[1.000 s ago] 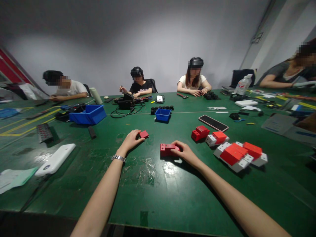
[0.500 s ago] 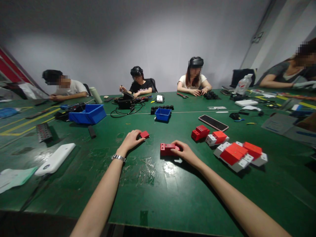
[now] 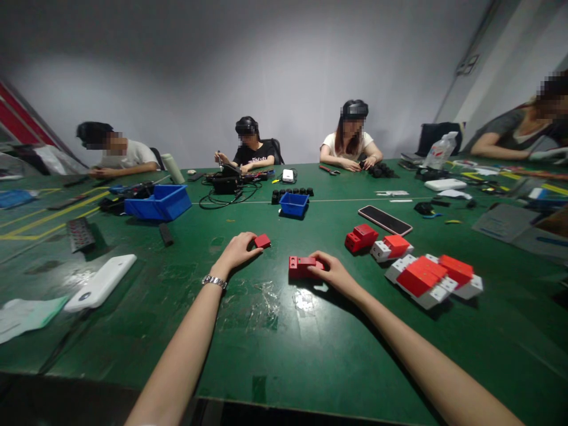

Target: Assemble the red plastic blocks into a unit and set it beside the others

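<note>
Between the thumb and fingers of my left hand (image 3: 242,251) is a small red block (image 3: 263,241), close to the tabletop. My right hand (image 3: 333,272) grips the right end of a larger red module housing (image 3: 302,267) that has round holes at its left end. The housing is on or just above the green table; its right part is covered by my fingers. Right of that hand lie a red module (image 3: 361,238), a smaller red-and-white module (image 3: 392,247) and a group of larger red-and-white modules (image 3: 423,278).
A phone (image 3: 385,219) lies behind the modules. Ahead are a small blue bin (image 3: 293,204) and a row of black knob-like parts; a larger blue bin (image 3: 157,203) is to the left. A white device (image 3: 102,283) lies at near left. Several people sit around the table.
</note>
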### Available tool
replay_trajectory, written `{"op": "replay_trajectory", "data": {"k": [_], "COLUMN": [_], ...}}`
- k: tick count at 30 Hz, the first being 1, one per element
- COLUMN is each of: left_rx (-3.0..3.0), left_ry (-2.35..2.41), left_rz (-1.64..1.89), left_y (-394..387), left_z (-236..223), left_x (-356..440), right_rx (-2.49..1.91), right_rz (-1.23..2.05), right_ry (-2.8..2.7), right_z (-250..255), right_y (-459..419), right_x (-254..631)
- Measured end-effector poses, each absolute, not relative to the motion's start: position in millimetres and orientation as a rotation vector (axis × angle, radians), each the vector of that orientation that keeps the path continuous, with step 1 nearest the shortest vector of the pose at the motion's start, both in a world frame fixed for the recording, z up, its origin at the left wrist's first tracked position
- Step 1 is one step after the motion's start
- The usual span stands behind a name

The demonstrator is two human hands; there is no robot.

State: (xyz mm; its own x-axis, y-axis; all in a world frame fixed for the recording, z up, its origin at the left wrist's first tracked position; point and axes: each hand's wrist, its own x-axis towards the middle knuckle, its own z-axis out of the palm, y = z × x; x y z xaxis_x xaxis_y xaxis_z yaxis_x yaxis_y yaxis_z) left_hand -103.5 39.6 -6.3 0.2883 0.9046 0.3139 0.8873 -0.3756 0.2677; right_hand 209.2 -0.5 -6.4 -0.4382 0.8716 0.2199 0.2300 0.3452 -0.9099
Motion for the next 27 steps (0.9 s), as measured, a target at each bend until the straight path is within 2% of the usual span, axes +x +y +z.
{"op": "replay_trajectory", "data": {"k": [27], "left_rx": [2.459], "left_ry": [1.666], "left_rz": [0.744], "left_y": [45.2], "left_z": [-14.0], "left_x": [-102.7], "right_rx": [-0.979], "right_rz": [1.094], "right_ry": [-1.869], "right_z": [-10.5], "right_y": [1.5], "right_x": [209.3]}}
